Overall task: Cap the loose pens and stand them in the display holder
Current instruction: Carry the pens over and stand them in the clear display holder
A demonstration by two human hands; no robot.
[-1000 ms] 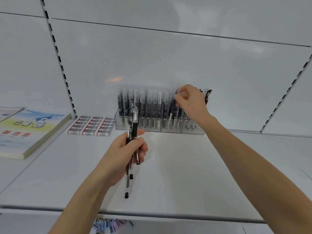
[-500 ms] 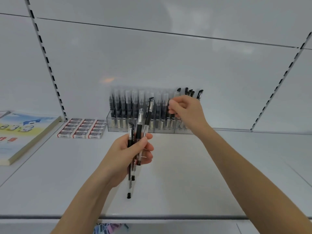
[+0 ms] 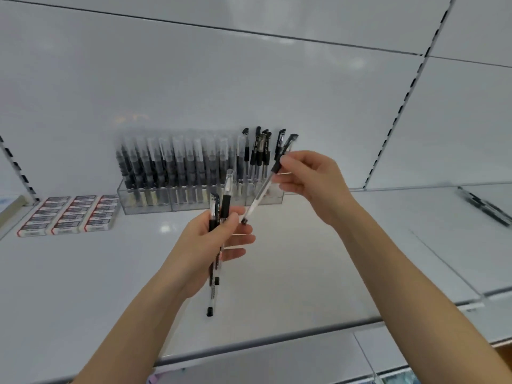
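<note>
My left hand (image 3: 206,245) grips two capped black gel pens (image 3: 219,231) upright over the shelf. A third capped pen (image 3: 266,184) is pinched in my right hand (image 3: 310,178) near its cap and slants down to the left, its tail almost touching my left fingers. Behind both hands a clear display holder (image 3: 155,202) stands against the back wall. It is packed with upright pens, and a few black-capped ones (image 3: 259,151) stand at its right end.
Rows of boxed erasers (image 3: 66,214) lie left of the holder. More loose black pens (image 3: 486,207) lie on the shelf at the far right. A book's corner (image 3: 8,209) shows at the left edge. Slotted uprights run up the back wall.
My right hand came away from the holder and took one pen from the left hand's bunch. The view has swung to the right.
</note>
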